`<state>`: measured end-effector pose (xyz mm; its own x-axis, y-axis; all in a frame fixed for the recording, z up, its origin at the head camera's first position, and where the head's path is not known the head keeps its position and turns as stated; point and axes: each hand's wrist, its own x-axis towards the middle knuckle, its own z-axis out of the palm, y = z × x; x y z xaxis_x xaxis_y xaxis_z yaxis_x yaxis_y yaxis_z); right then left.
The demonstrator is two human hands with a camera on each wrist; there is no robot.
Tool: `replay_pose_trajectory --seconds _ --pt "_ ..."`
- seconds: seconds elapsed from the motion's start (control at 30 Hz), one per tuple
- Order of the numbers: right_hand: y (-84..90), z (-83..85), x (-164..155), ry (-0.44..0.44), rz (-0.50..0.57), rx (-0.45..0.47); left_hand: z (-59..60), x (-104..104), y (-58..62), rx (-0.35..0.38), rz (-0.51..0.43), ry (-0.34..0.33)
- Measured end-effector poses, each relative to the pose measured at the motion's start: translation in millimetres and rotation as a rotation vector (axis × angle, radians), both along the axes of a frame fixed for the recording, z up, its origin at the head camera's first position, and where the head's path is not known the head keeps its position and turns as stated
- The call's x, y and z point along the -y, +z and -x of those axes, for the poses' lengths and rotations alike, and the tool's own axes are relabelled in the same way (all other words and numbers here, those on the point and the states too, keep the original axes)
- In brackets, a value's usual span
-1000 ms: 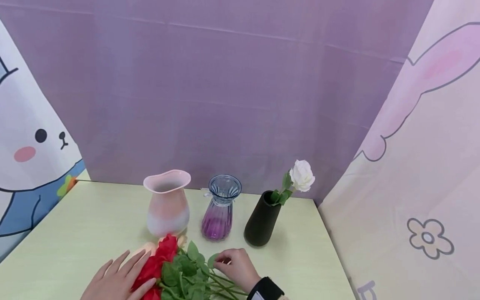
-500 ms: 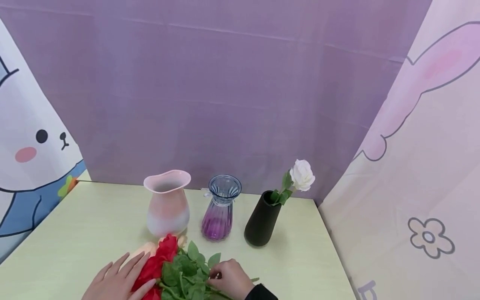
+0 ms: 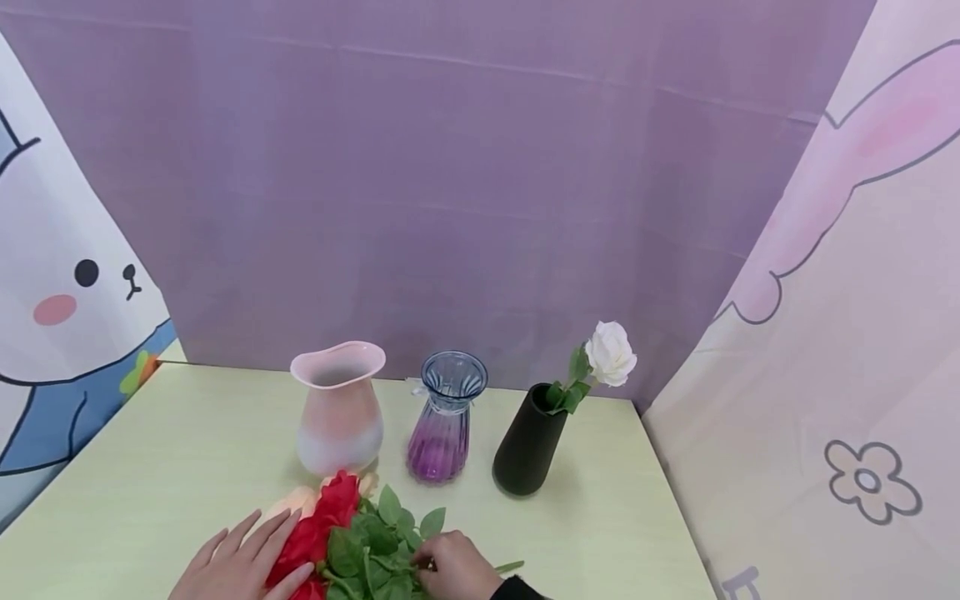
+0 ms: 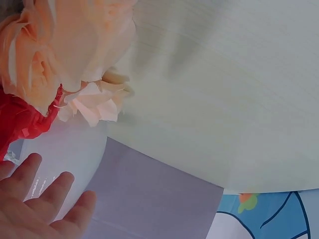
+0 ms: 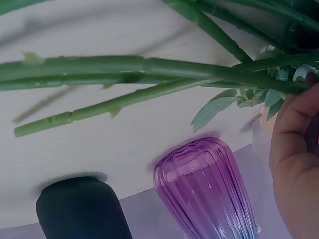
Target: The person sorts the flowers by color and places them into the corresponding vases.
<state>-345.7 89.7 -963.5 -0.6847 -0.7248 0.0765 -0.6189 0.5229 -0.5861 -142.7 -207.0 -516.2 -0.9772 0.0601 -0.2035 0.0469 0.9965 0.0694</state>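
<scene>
right hand slid into stems

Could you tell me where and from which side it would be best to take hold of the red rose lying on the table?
Probably by its stem, just behind the leaves, coming from above on the right. The red rose lies flat with its bloom toward the pink vase; the left hand rests on the blooms, and the right hand is already at the stems. The petals look too soft to grip.

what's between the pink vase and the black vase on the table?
The purple glass vase stands between the pink vase and the black vase, empty and apart from both. The head view shows this; the right wrist view shows only purple and black.
</scene>
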Motion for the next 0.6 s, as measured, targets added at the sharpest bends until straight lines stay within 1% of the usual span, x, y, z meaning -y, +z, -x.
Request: replay_pose_trajectory --seconds 0.1,0.27,0.43,0.53,0.6 --pt "-3.4 0.9 -1 -0.024 0.014 0.023 1.0 1 -0.7 0.001 -0.001 0.0" --pt "-0.2 -0.8 -2 -0.058 0.028 0.037 0.1 0 2.2 0.008 -0.005 -0.002" --pt "13.3 -2.0 -5 -0.095 0.034 0.057 -0.5 0 4.6 0.013 -0.01 -0.001" --pt "24.9 -4.2 -7 -0.121 0.045 0.06 -0.2 0 3.0 0.026 -0.012 0.006" --pt "31.8 -6.3 -8 -0.138 0.061 0.047 -0.3 0 1.9 0.036 -0.012 0.011"
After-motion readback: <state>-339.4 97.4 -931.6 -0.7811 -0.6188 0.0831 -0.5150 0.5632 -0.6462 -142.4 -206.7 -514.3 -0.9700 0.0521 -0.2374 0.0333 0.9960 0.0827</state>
